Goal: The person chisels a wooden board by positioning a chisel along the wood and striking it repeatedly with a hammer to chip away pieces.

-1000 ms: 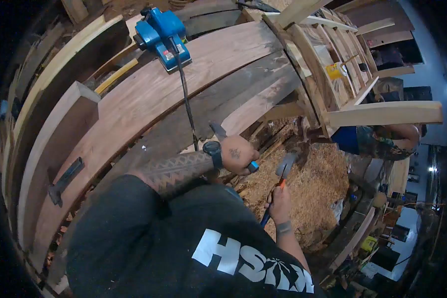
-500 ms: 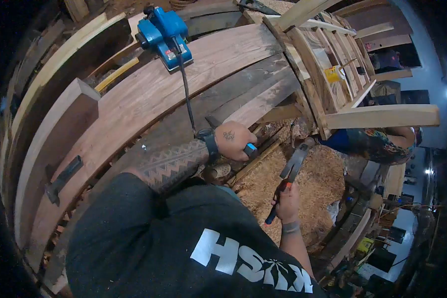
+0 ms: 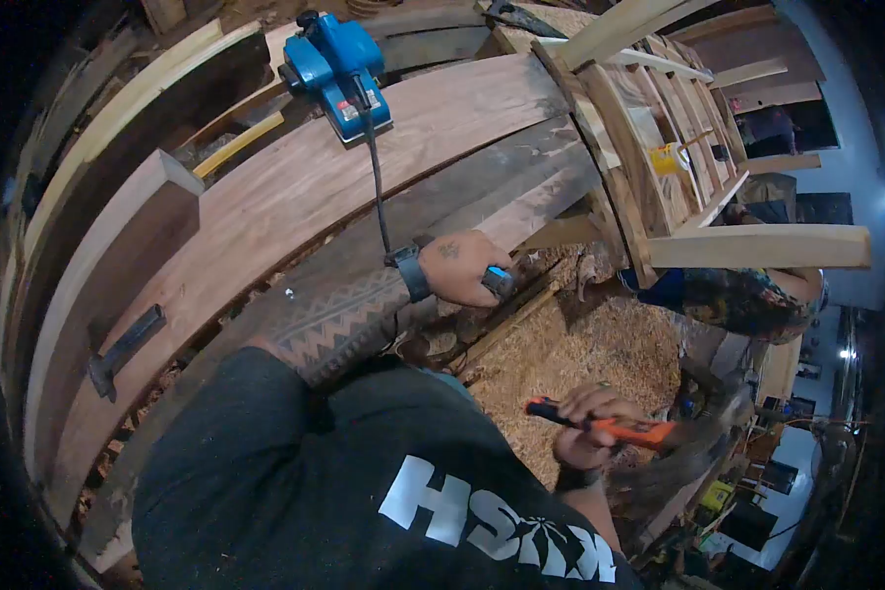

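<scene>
My left hand is wrapped round a chisel; the blue and black end of its handle sticks out past the fingers, and its blade is mostly hidden. The fist rests by the edge of the dark wooden plank. To the lower right, my right hand grips a claw hammer by its orange and black handle. Motion blurs the hammer's head, which points right, well apart from the chisel. Wood shavings lie below and between the hands.
A blue electric planer sits on a long reddish board, its cord running toward my left wrist. A second hammer lies at the left. A wooden frame with a yellow tape measure stands upper right, another person's leg beside it.
My right hand has swung the hammer down and away to the right, turning its head from upward to rightward. My left hand keeps its hold on the chisel, almost in place.
</scene>
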The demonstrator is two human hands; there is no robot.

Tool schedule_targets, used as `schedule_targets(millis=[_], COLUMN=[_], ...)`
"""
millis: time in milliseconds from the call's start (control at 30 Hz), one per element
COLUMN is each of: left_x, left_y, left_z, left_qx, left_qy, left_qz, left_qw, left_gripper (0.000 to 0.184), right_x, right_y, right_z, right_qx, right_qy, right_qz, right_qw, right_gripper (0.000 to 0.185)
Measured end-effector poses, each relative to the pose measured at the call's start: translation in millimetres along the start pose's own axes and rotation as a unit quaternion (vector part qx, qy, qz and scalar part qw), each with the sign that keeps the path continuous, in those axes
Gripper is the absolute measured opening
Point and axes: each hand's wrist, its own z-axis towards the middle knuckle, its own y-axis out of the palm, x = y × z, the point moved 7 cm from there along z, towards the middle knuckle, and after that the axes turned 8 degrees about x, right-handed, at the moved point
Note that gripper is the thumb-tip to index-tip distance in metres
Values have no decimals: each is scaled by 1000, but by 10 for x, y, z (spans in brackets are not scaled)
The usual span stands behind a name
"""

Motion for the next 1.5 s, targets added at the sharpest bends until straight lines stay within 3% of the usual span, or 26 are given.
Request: schedule_targets(millis=[67, 133, 233, 267, 300, 367, 467, 500, 533, 600, 633, 800, 867, 933, 1000, 1100, 1133, 1233, 1267, 1333, 1367, 1433, 1500], left_x=[-1, -72, -118, -131, -135, -161, -93, -75, -69, -69, -77, -27, 37, 41, -2, -27, -85, -214, -227, 3, -19, 13, -86], left_y=[-23, -81, -311, -317, -266, -141, -48, -36, -22, 93, 172, 356, 382, 396, 378, 349, 476, 681, 722, 664, 645, 578, 730], left_z=[-22, -23, 128, 71, 26, 31, 27, 25, 1, -80, -93, -137, -125, -144, -153, -120, -195, -380, -411, -367, -331, -256, -264], left_qx=[31, 49, 52, 43, 28, -8, -3, 6, 16, 6, -15, -85, -86, -79, -66, -64, -91, -141, -146, -161, -119, -31, -81], left_qy=[18, -22, -51, -68, -68, -56, -37, -26, -16, -13, -15, -30, -20, -22, -32, -14, -10, -10, -18, -21, 8, 66, 51], left_qz=[2, -13, -24, -34, -39, -51, -15, 0, 18, 38, 43, 53, 65, 70, 70, 68, 84, 139, 152, 132, 128, 118, 139], left_qw=[999, 998, 997, 996, 997, 997, 999, 1000, 1000, 999, 999, 994, 994, 994, 995, 996, 992, 980, 977, 978, 985, 990, 986], left_gripper=[25, 26, 26, 26, 26, 25, 27, 28, 28, 29, 29, 31, 31, 31, 31, 29, 29, 30, 30, 31, 31, 33, 27], right_x=[558, 1059, 1219, 1104, 826, 399, -14, -106, 21, 870, 1282, 868, 788, 781, 788, 1380, 1275, 1363, 1333, 1395, 1440, 1367, 1348], right_y=[152, 49, -202, -284, -262, -370, -171, -114, -28, -103, -124, -308, -587, -853, -656, -768, -293, -327, -410, -733, -870, -1003, -1058], right_z=[-310, -658, -740, -736, -571, -347, 32, 68, -35, -458, -647, -634, -601, -768, -716, -1043, -799, -791, -842, -1166, -1288, -1330, -1381], right_qx=[-121, -223, -201, -202, -151, 25, 74, 73, -75, -215, -208, -84, 20, 151, 110, -10, -200, -118, -138, -69, -31, -33, -32], right_qy=[56, 111, 290, 283, 172, 178, 127, 19, -26, 83, 231, 245, 275, 339, 265, 308, 159, 240, 267, 379, 425, 427, 438], right_qz=[-280, -539, -463, -431, -453, -254, -37, -57, -291, -516, -518, -385, -230, 51, 57, -114, -524, -391, -403, -299, -245, -288, -303], right_qw=[951, 805, 813, 833, 862, 950, 989, 996, 953, 825, 797, 886, 933, 927, 956, 945, 813, 881, 865, 873, 870, 856, 846], right_gripper=[21, 23, 23, 28, 27, 29, 30, 31, 30, 28, 26, 29, 25, 20, 17, 26, 30, 34, 34, 32, 31, 31, 31])
